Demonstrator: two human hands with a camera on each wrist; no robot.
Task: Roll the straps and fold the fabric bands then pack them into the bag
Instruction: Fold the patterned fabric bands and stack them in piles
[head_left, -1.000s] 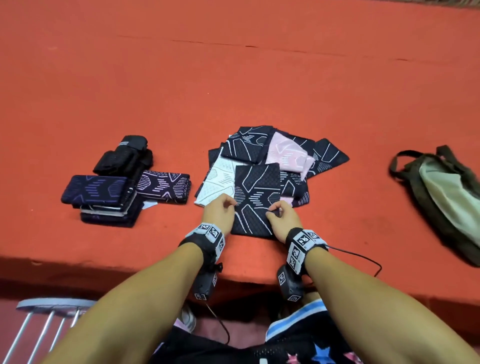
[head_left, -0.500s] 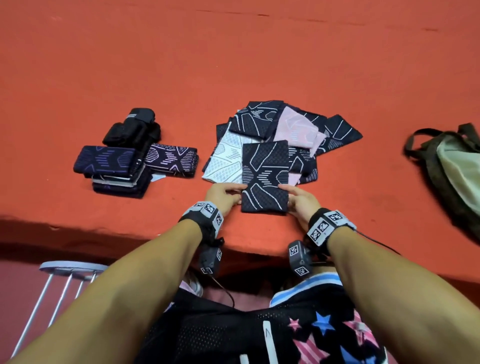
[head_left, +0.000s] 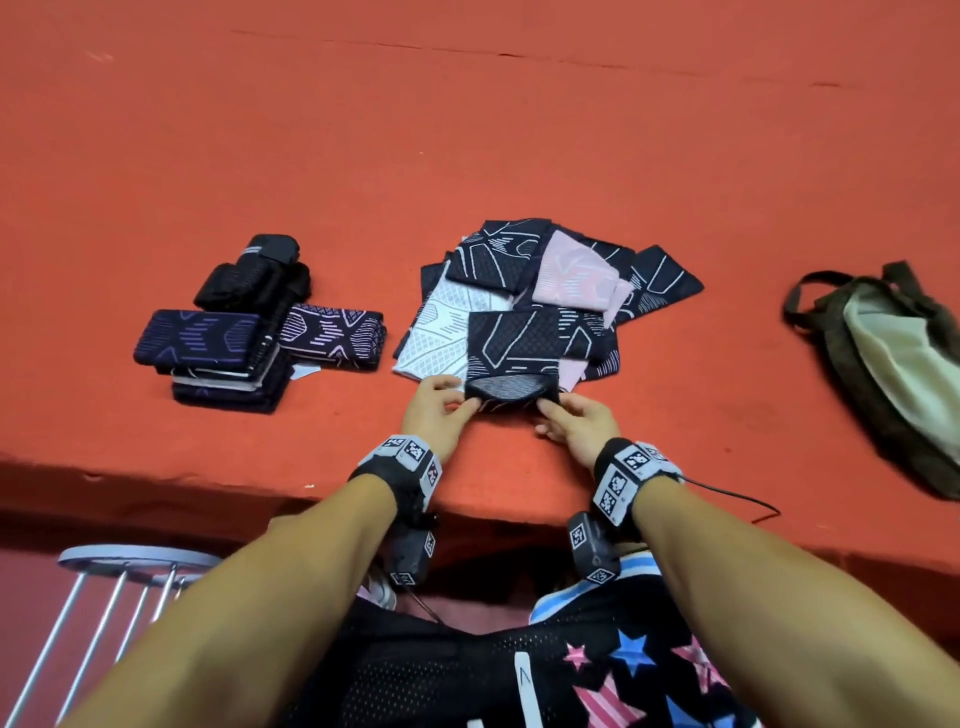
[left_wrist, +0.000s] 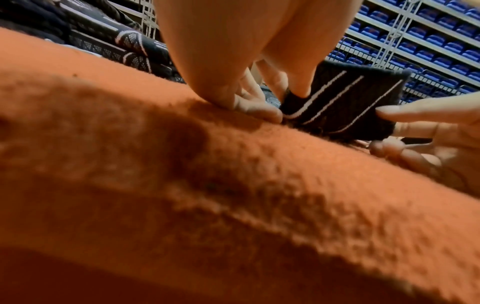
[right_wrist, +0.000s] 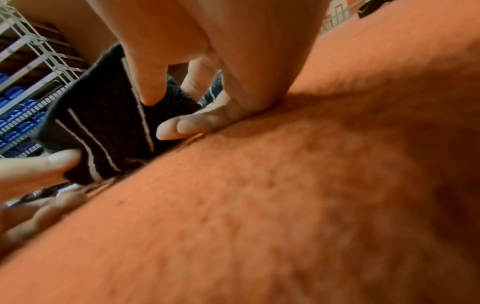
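Observation:
A dark fabric band with white lines (head_left: 511, 348) lies on a heap of unfolded bands (head_left: 566, 275) at the table's middle. Its near edge is lifted and curled over. My left hand (head_left: 441, 408) pinches the left corner of that edge (left_wrist: 293, 102). My right hand (head_left: 569, 421) pinches the right corner (right_wrist: 153, 100). A stack of folded bands (head_left: 218, 358) with rolled black straps (head_left: 254, 275) on top sits at the left. The olive bag (head_left: 893, 353) lies at the far right.
The orange felt table (head_left: 467, 130) stretches far back, with its front edge just below my wrists. A white metal stool (head_left: 119, 566) stands below the edge at the left. Shelves with blue bins (left_wrist: 428, 41) show behind in the wrist views.
The dark band lay flat with my hands at its near end. Now both hands have lifted the near edge and turned it over toward the far end.

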